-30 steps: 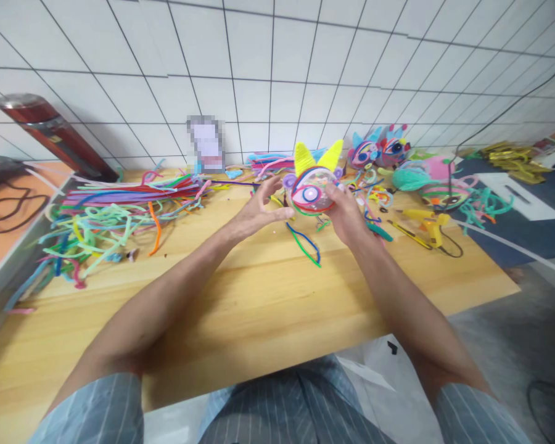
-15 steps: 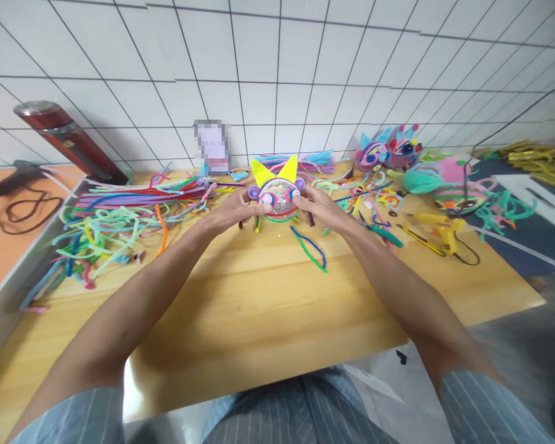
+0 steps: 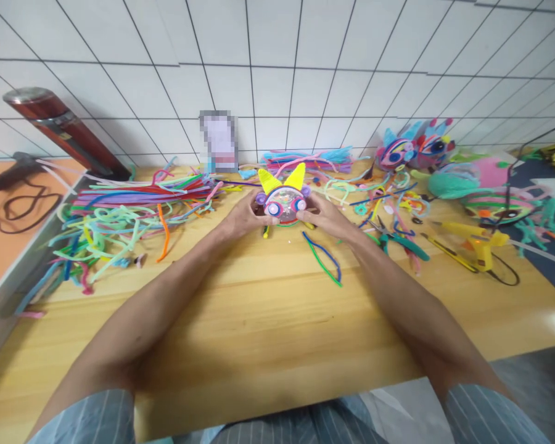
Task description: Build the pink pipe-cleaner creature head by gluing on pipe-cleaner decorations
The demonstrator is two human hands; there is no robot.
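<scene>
Between my two hands is a round craft mask (image 3: 287,208) with yellow pointed ears, purple side loops and pink-and-blue ringed eyes. My left hand (image 3: 250,217) grips its left edge, thumb at the front near one eye. On the other side my right hand (image 3: 320,214) holds the right edge the same way, thumb below the other eye. The backs of the mask and most fingertips are hidden. Just below, on the wooden table (image 3: 240,320), lie a blue and a green pipe cleaner (image 3: 326,262), meeting at one end.
At left are bundled and loose pipe cleaners (image 3: 115,231) and a red-brown thermos (image 3: 67,132). A phone (image 3: 221,140) leans on the tiled wall. To the right lie teal-handled pliers (image 3: 402,242), a yellow glue gun (image 3: 478,240), and finished colourful figures (image 3: 395,150) by the wall.
The camera view has shifted, so things on the table's right appear farther right. The mask sits slightly lower in view, tilted a little differently, with both hands still on it.
</scene>
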